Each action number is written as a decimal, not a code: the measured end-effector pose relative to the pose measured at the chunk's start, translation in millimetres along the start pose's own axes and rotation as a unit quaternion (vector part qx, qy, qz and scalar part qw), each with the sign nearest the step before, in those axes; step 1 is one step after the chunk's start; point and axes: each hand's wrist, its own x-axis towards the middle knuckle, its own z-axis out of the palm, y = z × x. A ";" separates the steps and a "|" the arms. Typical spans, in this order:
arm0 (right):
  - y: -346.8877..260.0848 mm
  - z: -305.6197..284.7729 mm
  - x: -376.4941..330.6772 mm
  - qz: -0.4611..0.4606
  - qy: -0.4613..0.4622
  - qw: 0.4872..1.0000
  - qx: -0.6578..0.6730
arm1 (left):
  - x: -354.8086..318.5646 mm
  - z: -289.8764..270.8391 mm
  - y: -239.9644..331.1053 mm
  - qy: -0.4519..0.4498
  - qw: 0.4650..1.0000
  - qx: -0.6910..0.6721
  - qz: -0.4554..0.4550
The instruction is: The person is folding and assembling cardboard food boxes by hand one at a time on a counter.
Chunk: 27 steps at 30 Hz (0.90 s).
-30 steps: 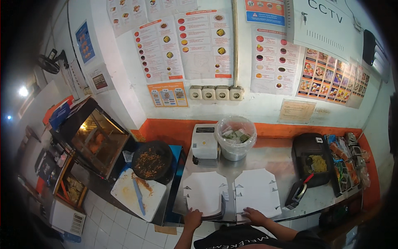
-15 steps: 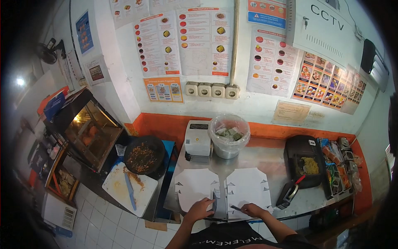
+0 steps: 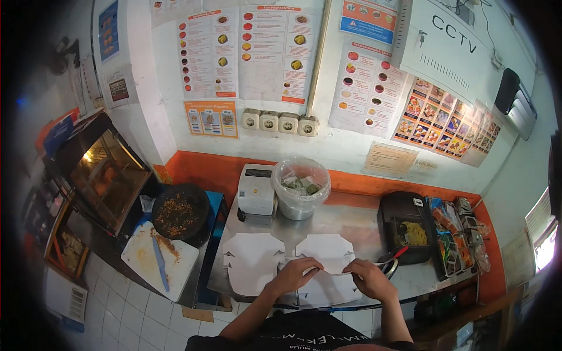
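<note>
The right hand (image 3: 373, 281) is partly covering a red-tipped tool (image 3: 400, 254), leaving its kind unclear, and the left hand (image 3: 297, 275) is hiding a corner of the left cardboard blank (image 3: 253, 260). A label printer (image 3: 256, 190) and a plastic-lined bucket (image 3: 300, 196) are standing behind. Both hands are turning inward, fingertips pinching an edge across the right cardboard blank (image 3: 324, 248), which is lying on the steel table (image 3: 351, 225); the thumbs are hard to make out.
</note>
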 end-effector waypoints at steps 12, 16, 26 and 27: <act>-27.7 12.8 -0.6 -0.010 0.078 0.995 0.060 | 7.8 15.6 18.3 -0.092 0.888 -0.436 -0.112; -20.6 28.0 -8.4 0.038 0.190 0.980 -0.052 | 18.0 2.4 47.8 -0.094 0.950 -0.273 -0.120; -28.8 41.4 -22.9 0.026 0.183 0.982 0.041 | 13.7 -31.8 92.2 -0.091 0.959 -0.252 -0.088; -25.9 43.6 -23.8 -0.002 0.214 0.977 0.015 | 14.3 -33.3 100.6 -0.072 0.971 -0.216 -0.076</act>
